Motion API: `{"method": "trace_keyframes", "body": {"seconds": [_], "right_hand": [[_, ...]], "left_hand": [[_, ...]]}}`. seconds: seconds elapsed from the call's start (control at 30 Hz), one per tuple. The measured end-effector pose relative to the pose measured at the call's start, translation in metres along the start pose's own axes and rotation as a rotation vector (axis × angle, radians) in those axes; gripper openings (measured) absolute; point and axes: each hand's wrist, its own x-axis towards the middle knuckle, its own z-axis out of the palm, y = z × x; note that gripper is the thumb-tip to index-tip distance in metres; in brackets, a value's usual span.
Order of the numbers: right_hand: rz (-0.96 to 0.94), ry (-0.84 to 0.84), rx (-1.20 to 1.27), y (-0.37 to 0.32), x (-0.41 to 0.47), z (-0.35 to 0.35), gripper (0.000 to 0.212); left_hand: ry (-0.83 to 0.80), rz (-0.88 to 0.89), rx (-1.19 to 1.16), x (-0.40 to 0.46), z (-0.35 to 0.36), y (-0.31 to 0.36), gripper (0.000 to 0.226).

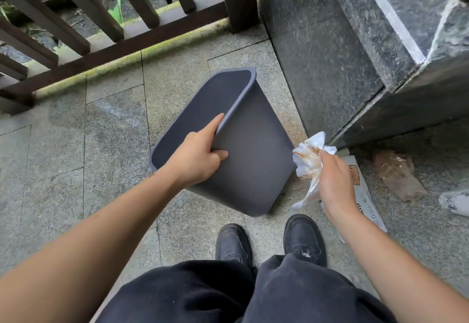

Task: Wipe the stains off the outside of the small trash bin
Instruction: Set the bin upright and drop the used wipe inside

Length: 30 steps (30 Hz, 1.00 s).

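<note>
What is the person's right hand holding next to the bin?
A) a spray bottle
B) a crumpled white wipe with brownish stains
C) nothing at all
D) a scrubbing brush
B: the right hand grips a crumpled white wipe with orange-brown smears, beside the tilted grey trash bin that the left hand holds by its rim.

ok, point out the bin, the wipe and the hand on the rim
trash bin (253,150), head view, outer side wall
stained wipe (308,155), head view, crumpled middle
left hand (195,156), head view, back of hand
</note>
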Motion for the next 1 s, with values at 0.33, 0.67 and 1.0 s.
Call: {"method": "trace_keyframes", "body": {"seconds": [0.33, 0.67, 1.0], "right_hand": [[-0.026, -0.038, -0.008, -0.006, -0.004, -0.001, 0.028], [0.016, -0.071, 0.032, -0.003, -0.001, 0.026, 0.029], [0.065, -0.07, 0.048, -0.005, -0.009, 0.024, 0.029]], "left_hand": [[0.204, -0.071, 0.214, 0.097, -0.007, 0.086, 0.027], [0.219, -0.088, -0.062, 0.144, 0.01, 0.106, 0.069], [-0.108, 0.361, 0.182, 0.097, 0.011, 0.044, 0.095]]}}
